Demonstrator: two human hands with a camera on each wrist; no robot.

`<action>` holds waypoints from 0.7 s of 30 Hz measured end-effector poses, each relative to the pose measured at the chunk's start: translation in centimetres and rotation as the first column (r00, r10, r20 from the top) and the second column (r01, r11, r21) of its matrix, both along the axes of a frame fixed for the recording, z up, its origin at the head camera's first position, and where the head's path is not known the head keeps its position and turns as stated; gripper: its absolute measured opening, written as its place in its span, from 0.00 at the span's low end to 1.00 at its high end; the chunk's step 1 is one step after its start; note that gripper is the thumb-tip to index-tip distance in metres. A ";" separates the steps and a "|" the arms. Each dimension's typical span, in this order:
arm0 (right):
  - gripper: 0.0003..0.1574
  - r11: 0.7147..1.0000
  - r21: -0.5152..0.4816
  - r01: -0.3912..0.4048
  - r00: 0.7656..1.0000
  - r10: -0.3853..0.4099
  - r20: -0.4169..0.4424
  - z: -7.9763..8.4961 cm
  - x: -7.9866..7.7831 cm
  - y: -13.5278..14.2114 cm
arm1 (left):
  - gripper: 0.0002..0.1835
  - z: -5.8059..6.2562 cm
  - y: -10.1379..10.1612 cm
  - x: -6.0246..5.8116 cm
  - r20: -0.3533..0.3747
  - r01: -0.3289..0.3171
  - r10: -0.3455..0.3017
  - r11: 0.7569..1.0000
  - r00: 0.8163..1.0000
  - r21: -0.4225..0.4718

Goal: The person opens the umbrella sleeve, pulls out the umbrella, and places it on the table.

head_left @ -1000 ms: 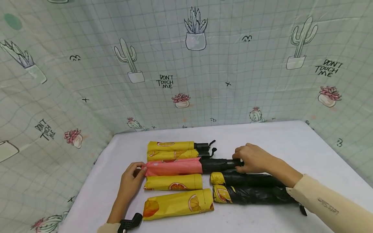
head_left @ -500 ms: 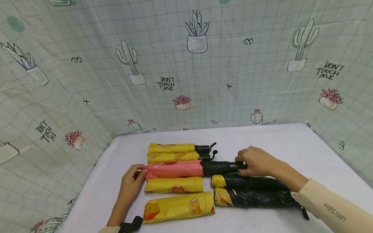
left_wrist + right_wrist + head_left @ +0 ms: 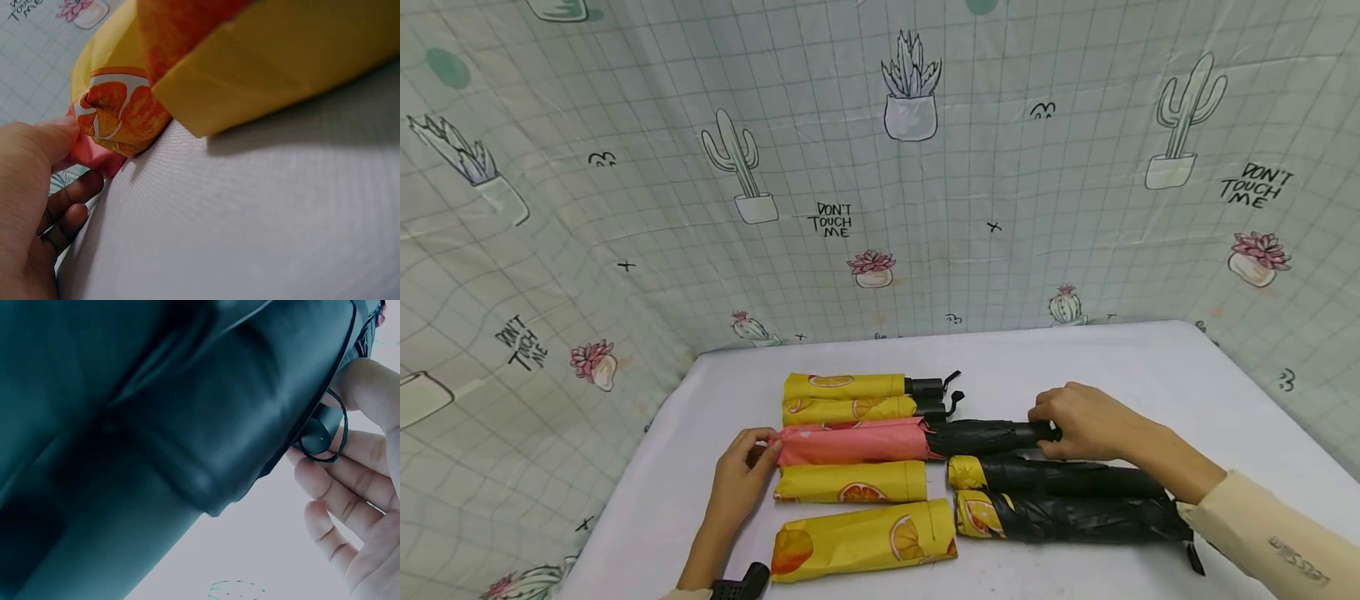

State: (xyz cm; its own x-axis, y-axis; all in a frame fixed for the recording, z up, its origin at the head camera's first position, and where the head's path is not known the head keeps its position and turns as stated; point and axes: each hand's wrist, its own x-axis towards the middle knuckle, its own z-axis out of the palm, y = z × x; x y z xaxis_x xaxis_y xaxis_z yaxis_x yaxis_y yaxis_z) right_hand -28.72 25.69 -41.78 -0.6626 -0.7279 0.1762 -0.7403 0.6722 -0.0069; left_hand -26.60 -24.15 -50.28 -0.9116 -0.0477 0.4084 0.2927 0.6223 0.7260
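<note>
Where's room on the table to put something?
There's bare white tablecloth between the right hand and the back edge, and in front of the two black folded umbrellas. From the left hand rightward it's crowded: yellow fruit-print fabric sleeves, yellow-wrapped umbrellas and a pink fabric sleeve lie close together.

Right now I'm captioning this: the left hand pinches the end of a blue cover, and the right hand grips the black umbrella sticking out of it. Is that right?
The colour is wrong: the cover is pink, as the head view shows. The left hand pinches its end and the right hand grips the black umbrella.
</note>
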 end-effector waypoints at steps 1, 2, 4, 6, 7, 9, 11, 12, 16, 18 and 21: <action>0.13 1.000 0.000 0.002 1.000 -0.002 0.003 0.0 0.0 0.2 | 0.07 -0.1 0.0 -0.1 0.002 -0.001 0.001 1.000 1.000 0.000; 0.13 1.000 -0.003 0.005 1.000 -0.005 0.010 0.1 0.1 0.3 | 0.07 -0.1 0.0 -0.1 0.003 -0.003 0.003 1.000 1.000 -0.002; 0.12 1.000 -0.005 0.007 1.000 -0.007 0.021 0.1 0.2 0.6 | 0.07 -0.1 0.0 -0.1 0.005 -0.008 0.008 1.000 1.000 -0.010; 0.12 1.000 -0.006 0.011 1.000 -0.010 0.026 0.1 0.2 0.8 | 0.06 -0.1 0.0 -0.1 0.003 -0.013 0.013 1.000 1.000 -0.018; 0.13 1.000 -0.008 0.007 1.000 -0.007 0.024 0.1 0.1 0.8 | 0.07 -0.1 -0.1 -0.1 0.004 -0.017 0.017 1.000 1.000 -0.021; 0.12 1.000 -0.010 0.004 1.000 -0.004 0.022 0.2 0.0 0.8 | 0.07 0.0 -0.2 0.0 -0.003 -0.021 0.021 0.999 1.000 -0.027; 0.12 1.000 -0.012 0.002 1.000 -0.002 0.021 0.3 -0.1 0.9 | 0.07 0.0 -0.3 0.0 -0.005 -0.023 0.023 0.999 1.000 -0.025; 0.12 1.000 -0.014 0.003 1.000 -0.003 0.023 0.3 -0.1 1.0 | 0.07 0.0 -0.4 0.1 -0.004 -0.023 0.023 0.999 1.000 -0.025; 0.13 1.000 -0.019 0.022 0.999 -0.021 0.049 0.3 0.1 1.5 | 0.07 -0.1 -0.4 0.0 -0.004 -0.012 0.012 1.000 1.000 -0.017; 0.13 0.999 -0.025 0.027 0.998 -0.026 0.059 0.3 0.2 1.8 | 0.06 -0.2 -0.3 -0.1 -0.012 -0.007 0.007 1.000 1.000 -0.011; 0.14 0.999 -0.033 0.028 0.997 -0.026 0.067 0.2 0.4 2.3 | 0.06 -0.4 -0.2 -0.2 -0.016 -0.003 0.003 1.000 1.000 0.007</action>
State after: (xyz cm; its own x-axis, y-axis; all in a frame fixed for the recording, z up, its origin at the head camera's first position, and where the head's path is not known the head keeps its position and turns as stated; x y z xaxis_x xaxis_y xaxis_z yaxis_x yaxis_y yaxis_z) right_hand -28.32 27.98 -41.59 -0.6931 -0.7040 0.1552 -0.7190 0.6906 -0.0782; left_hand -26.81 -24.32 -50.70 -0.9047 -0.0534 0.4227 0.3024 0.6185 0.7253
